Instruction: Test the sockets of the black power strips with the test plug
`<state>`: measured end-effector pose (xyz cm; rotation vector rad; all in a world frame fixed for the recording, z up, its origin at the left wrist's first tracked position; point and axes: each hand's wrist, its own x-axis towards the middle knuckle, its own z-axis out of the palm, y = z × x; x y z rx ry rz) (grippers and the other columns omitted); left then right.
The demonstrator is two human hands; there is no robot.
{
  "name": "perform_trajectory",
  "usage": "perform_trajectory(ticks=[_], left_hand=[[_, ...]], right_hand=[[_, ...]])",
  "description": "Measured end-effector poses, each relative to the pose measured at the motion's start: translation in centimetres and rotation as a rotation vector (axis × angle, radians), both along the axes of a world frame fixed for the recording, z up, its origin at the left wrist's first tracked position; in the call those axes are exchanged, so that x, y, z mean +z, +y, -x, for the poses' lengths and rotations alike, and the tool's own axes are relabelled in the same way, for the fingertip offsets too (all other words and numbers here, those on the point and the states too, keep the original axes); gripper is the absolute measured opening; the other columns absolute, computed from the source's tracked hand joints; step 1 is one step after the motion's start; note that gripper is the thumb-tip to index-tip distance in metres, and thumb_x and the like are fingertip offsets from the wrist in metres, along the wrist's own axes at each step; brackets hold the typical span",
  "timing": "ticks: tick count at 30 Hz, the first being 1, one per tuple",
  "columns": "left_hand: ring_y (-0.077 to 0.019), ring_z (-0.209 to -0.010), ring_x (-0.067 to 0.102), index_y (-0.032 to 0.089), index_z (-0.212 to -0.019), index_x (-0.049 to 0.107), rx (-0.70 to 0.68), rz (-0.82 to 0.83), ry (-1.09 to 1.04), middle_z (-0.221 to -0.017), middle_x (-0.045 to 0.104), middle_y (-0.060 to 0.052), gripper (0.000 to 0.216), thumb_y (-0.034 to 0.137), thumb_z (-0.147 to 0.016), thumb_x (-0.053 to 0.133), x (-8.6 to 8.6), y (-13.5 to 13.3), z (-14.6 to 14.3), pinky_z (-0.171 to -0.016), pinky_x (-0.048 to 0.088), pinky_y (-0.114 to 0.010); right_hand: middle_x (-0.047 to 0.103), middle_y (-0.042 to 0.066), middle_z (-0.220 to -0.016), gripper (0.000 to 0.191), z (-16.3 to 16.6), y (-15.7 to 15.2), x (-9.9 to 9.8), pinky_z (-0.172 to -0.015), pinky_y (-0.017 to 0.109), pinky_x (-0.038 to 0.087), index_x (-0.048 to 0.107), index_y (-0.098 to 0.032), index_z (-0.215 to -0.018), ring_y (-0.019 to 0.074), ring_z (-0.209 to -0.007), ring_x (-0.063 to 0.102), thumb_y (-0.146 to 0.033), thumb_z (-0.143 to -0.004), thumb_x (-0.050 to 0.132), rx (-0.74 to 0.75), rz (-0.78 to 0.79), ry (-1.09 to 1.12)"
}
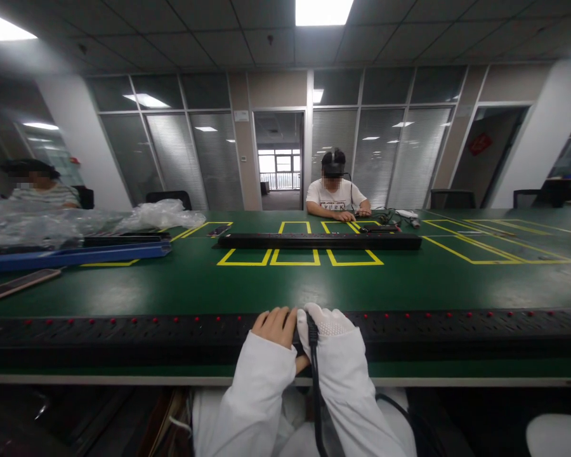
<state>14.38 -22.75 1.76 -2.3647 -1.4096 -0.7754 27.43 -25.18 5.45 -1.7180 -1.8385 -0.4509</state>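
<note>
As the left hand [274,327] curls over the socket strip [219,337] mid-length, the right hand [332,322] there grasps a black cable [316,381]; this cable-handling step seemingly calls for steadiness next.

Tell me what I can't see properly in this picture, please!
In the head view:
- Both ends of the long black strip: cut off by the side edges.
- The part of it under the left hand and gloved right hand: those hands hide it.
- The black cord lower down: bottom edge.
- The phone's far end: left edge.
</note>
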Motion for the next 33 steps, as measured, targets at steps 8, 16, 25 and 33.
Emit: perform_trajectory(ticks=[8, 16, 25, 33], left_hand=[[-0.0313, -0.105, 0.054, 0.012, -0.118, 0.054, 0.012, -0.006, -0.015, -0.118, 0.059, -0.014, 0.068, 0.037, -0.055, 0.06, -0.4, 0.2, -0.1, -0.091, 0.037, -0.045], [-0.0305, -0.104, 0.054, 0.013, -0.117, 0.054, -0.005, -0.043, -0.028, -0.117, 0.06, -0.014, 0.067, 0.038, -0.056, 0.059, -0.6, 0.3, -0.1, -0.09, 0.038, -0.043], [-0.0297, -0.102, 0.055, 0.012, -0.115, 0.056, -0.017, -0.096, -0.041, -0.114, 0.061, -0.014, 0.063, 0.035, -0.057, 0.056, -0.7, 0.4, -0.1, -0.089, 0.038, -0.043], [-0.0298, -0.101, 0.055, 0.012, -0.115, 0.056, -0.016, -0.071, -0.037, -0.114, 0.061, -0.014, 0.064, 0.035, -0.056, 0.056, -0.5, 0.4, -0.1, -0.088, 0.039, -0.043]], right_hand=[[0.06, 0.004, -0.093, 0.037, 0.0, -0.5, -1.1, -0.076, 0.029, 0.043, 0.058, -0.015, -0.102, 0.0106, -0.082, 0.054, -0.046, -0.087, 0.044, -0.035, -0.112, -0.089], [0.058, 0.005, -0.101, 0.037, 0.0, -0.5, -1.5, -0.079, 0.031, 0.046, 0.056, -0.016, -0.107, 0.0113, -0.087, 0.055, -0.045, -0.087, 0.045, -0.027, -0.118, -0.115], [0.058, 0.005, -0.102, 0.037, -0.1, -0.4, -1.6, -0.08, 0.032, 0.046, 0.056, -0.016, -0.107, 0.0114, -0.088, 0.055, -0.044, -0.087, 0.045, -0.035, -0.131, -0.115], [0.058, 0.005, -0.101, 0.036, -0.2, -0.6, -1.6, -0.079, 0.031, 0.046, 0.056, -0.015, -0.107, 0.011, -0.087, 0.055, -0.044, -0.087, 0.045, -0.022, -0.165, -0.106]])
